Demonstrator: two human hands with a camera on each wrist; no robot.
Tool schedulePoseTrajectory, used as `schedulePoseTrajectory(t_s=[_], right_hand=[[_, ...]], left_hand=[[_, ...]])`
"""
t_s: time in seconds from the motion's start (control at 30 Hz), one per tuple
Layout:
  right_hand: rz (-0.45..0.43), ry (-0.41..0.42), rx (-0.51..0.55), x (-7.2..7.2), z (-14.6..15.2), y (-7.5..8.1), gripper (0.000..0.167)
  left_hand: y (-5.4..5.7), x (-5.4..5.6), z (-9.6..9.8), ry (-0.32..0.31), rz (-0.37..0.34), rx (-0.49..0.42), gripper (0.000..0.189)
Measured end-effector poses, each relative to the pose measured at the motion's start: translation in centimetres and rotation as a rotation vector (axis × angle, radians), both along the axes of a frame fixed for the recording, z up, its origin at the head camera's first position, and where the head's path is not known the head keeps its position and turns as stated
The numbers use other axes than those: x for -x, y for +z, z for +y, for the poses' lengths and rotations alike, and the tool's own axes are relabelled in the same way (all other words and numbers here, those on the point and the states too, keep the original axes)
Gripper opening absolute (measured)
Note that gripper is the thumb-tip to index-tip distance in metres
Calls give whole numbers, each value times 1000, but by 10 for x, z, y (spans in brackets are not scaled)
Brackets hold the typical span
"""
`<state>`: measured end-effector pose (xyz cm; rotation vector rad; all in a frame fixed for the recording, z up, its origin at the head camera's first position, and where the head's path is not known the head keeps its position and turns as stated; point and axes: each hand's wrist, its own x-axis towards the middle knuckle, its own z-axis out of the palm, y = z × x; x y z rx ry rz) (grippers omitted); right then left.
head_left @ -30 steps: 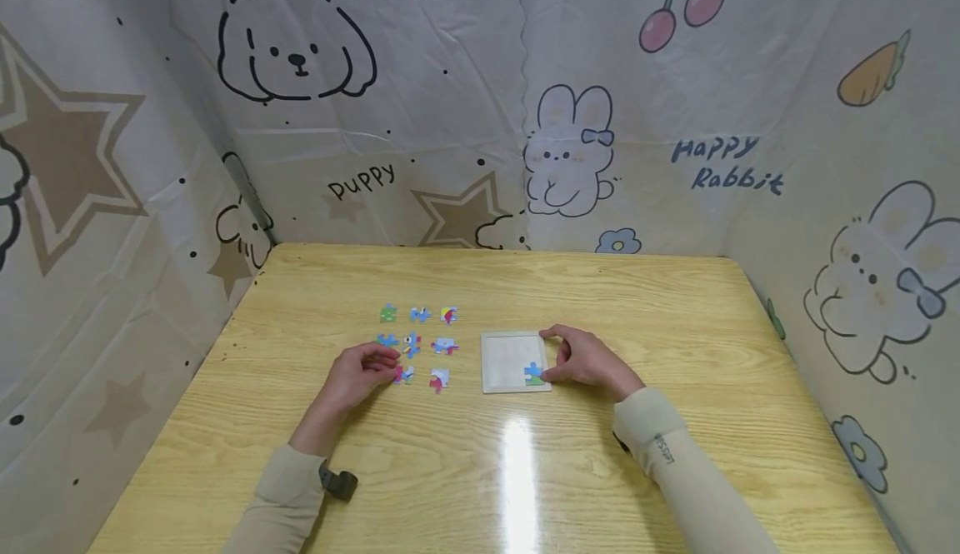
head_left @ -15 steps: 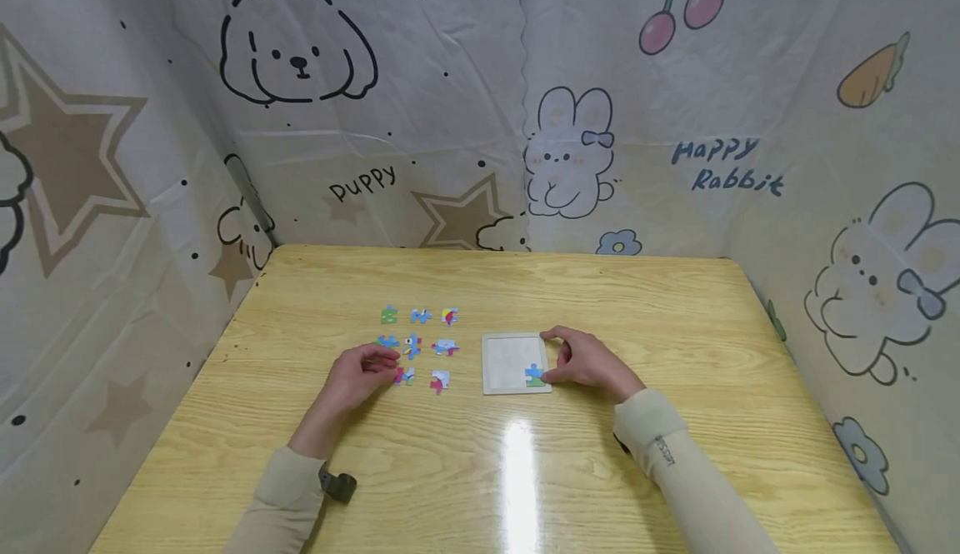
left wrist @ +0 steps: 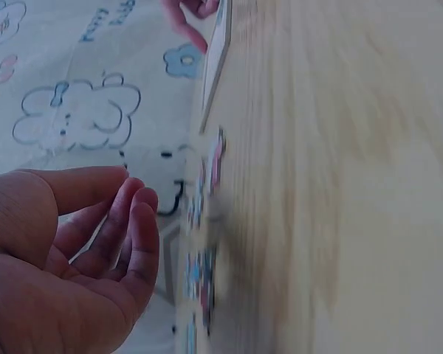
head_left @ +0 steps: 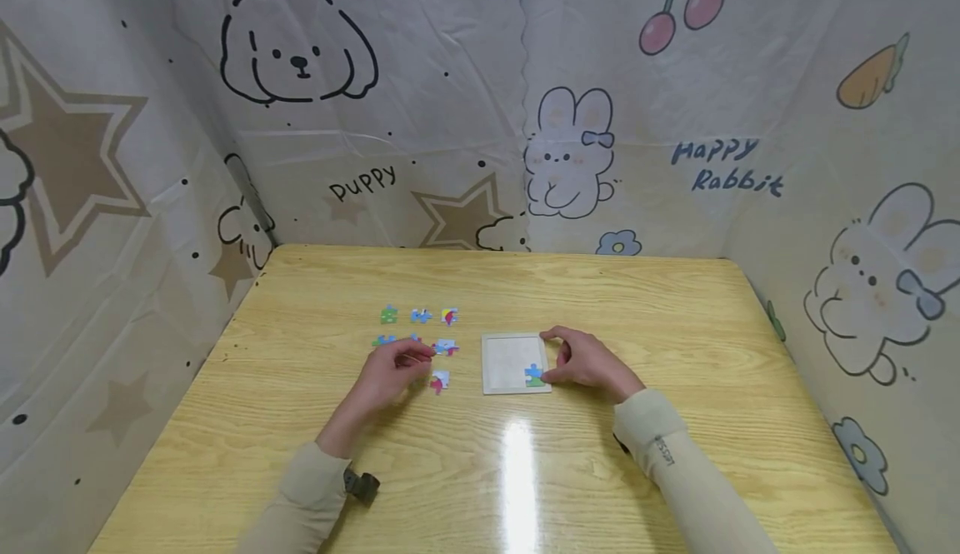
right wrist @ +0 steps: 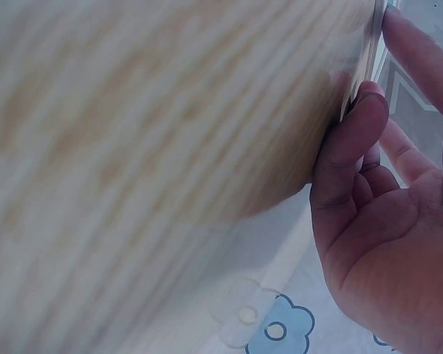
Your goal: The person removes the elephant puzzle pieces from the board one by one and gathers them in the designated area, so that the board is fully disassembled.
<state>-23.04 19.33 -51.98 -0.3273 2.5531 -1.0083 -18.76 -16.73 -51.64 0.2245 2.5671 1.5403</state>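
Observation:
My left hand (head_left: 393, 368) hovers over the lower-left puzzle pieces in the head view, covering part of them. Its fingers are loosely bent, and the left wrist view shows nothing between the fingertips (left wrist: 135, 186). Just right of the fingers lie a blue-and-pink puzzle piece (head_left: 446, 346) and a white-and-pink one (head_left: 439, 381). My right hand (head_left: 588, 362) holds the right side of a square puzzle tray (head_left: 496, 391), index finger at the far corner and thumb lower down. Inside the tray's near right corner sits a blue-and-green piece (head_left: 534, 376).
Behind the left hand, a green piece (head_left: 388, 314), a blue one (head_left: 421, 316) and a yellow-and-red one (head_left: 449, 316) form a row on the wooden table (head_left: 622, 296). A printed cloth (head_left: 450, 121) hangs around the back and sides.
My left hand has moved to the right over the pieces and now hides the pink-and-blue one that was by its fingertips. The right hand and the tray have stayed put.

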Motion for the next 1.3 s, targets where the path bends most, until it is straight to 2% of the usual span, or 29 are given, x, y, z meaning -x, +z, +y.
schedulePoseTrajectory(t_s=[0.2, 0.43, 0.63, 0.9, 1.13, 1.3], right_hand=[[-2, 2, -1, 1, 0, -1, 73], [-7, 2, -9, 1, -1, 0, 74], [-11, 0, -8, 1, -2, 0, 73], [-3, -9, -7, 1, -1, 0, 73], [-8, -6, -18, 1, -1, 0, 74], [-5, -5, -22, 2, 0, 1, 71]], left_hand=[[1, 3, 24, -97, 12, -60, 20], [2, 7, 60, -165, 60, -8, 17], [4, 15, 84, -218, 75, 9, 18], [-1, 29, 111, -280, 24, 9, 23], [-9, 30, 125, -325, -16, 21, 30], [-13, 30, 132, -357, -24, 64, 37]])
